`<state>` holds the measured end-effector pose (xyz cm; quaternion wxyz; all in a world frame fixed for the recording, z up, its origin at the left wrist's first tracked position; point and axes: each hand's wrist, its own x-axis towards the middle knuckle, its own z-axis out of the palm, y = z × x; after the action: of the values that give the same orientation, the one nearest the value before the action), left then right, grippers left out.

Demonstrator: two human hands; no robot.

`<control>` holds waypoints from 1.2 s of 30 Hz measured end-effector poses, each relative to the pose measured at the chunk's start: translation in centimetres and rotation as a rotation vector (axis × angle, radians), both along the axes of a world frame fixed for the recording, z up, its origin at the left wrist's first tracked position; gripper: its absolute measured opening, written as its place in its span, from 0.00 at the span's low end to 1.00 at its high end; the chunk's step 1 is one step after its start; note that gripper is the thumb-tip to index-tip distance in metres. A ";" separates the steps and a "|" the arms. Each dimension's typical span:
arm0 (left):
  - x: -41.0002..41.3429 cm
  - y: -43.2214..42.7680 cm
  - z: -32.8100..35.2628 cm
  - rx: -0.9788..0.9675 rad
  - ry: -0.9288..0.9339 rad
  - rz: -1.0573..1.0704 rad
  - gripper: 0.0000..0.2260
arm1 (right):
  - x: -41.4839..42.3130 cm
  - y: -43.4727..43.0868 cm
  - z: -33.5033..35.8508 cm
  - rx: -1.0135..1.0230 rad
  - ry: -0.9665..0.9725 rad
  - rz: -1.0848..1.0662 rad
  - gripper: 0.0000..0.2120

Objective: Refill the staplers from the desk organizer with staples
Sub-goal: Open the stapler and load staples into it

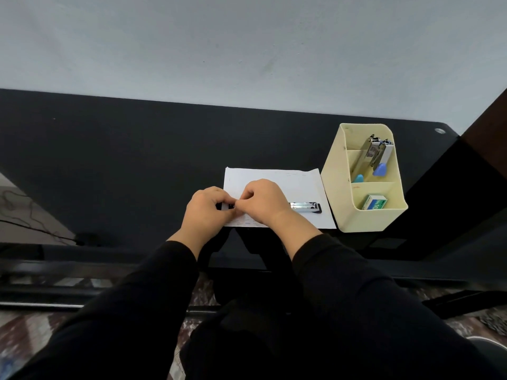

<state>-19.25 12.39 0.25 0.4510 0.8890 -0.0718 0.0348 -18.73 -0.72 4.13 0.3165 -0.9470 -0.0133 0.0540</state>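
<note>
Both hands at the stapler (304,207) on paper (301,182)
The left hand (208,212) and right hand (263,204) pinch its left end with curled fingers; it lies just beside the organizer (362,222)

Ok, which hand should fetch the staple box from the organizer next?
Right, probably. The staple box lies in the front compartment of the organizer, right of the paper, nearer the right hand. The left hand would have to cross over the stapler both hold.

Left of the paper (301,185) the black desk (109,165) offers passing room; the cream organizer (338,198) blocks its right edge.
</note>
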 end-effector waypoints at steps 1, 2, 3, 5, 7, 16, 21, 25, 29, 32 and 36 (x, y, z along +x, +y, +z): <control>0.0 0.0 0.1 0.001 0.004 0.005 0.03 | 0.0 0.2 0.0 -0.021 -0.011 -0.011 0.06; 0.0 -0.1 0.1 0.003 0.006 0.010 0.03 | 0.0 0.4 -0.1 -0.048 -0.020 -0.023 0.07; 0.0 -0.1 0.1 0.008 0.005 0.012 0.03 | 0.1 0.6 -0.2 -0.076 -0.028 -0.033 0.08; 0.1 -0.2 0.1 0.020 -0.003 0.012 0.05 | 0.2 1.0 -0.3 -0.125 -0.036 -0.043 0.08; 0.2 -0.3 0.1 0.029 -0.013 0.011 0.06 | 0.3 1.2 -0.3 -0.159 -0.043 -0.054 0.08; 0.3 -0.3 -0.1 0.033 -0.027 0.013 0.04 | -0.2 -0.5 -0.1 -0.162 -0.099 0.058 0.09; 0.2 -0.3 -0.1 0.014 -0.024 0.014 0.04 | -0.1 -0.5 -0.2 -0.157 -0.099 0.060 0.07; 0.2 -0.4 -0.1 0.021 -0.026 0.019 0.03 | 0.2 -0.1 -0.5 -0.189 -0.082 0.036 0.07; 0.1 -0.4 -0.1 0.031 -0.018 0.025 0.03 | 0.3 -0.2 -0.5 -0.214 -0.099 0.077 0.06; 0.2 -0.5 -0.1 0.049 -0.010 0.023 0.06 | 0.2 -0.6 -0.5 -0.200 -0.105 0.080 0.06; 0.3 -0.7 -0.3 0.093 -0.018 0.040 0.07 | 0.0 -0.6 -0.8 -0.215 -0.121 0.086 0.06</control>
<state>-18.98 11.69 -0.09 0.4075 0.9100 -0.0594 0.0484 -18.70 -1.33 3.32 0.2094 -0.9755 -0.0669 0.0113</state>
